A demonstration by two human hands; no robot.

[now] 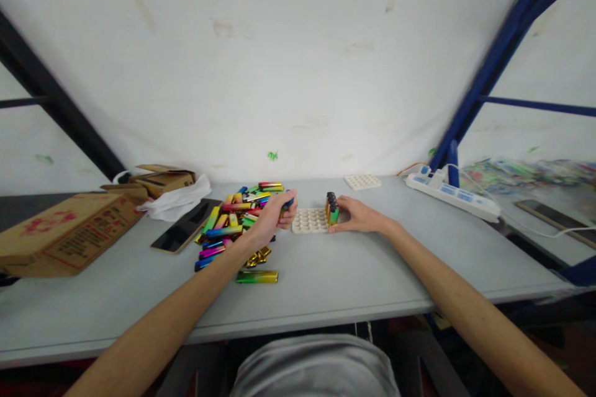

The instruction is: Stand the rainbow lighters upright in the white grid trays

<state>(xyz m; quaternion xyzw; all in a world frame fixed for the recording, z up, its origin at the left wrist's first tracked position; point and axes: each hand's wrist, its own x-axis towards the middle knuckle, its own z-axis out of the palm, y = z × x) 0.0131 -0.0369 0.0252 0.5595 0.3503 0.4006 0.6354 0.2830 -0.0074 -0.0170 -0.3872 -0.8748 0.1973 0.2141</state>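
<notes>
**Blue lighter [289,203] held in left grip [271,218], beside tray [308,221]**

The blue lighter is clasped in the curled fingers of the left grip, just left of the tray. The tray, white and dotted with round holes, is set between the two grips on the desk [344,288]. Along its right side, upright lighters [332,212] are lined up in a row, directly before the right grip [358,215]. That grip is curved around the tray's right edge, thumb and fingers apart; whether it is pressed tight cannot be told.

Left of the left grip and partly under it, a pile [226,232] of shiny coloured lighters is spread. Nearer the body, below that grip, a yellow-green lighter [257,276] is laid flat. Farther left, a phone [186,227], a white bag [179,200] and a carton [69,229] are placed. Beyond the right grip, near the wall [307,62], a second tray [363,182] is laid; well to its right, a power strip [451,196] is seen.
</notes>
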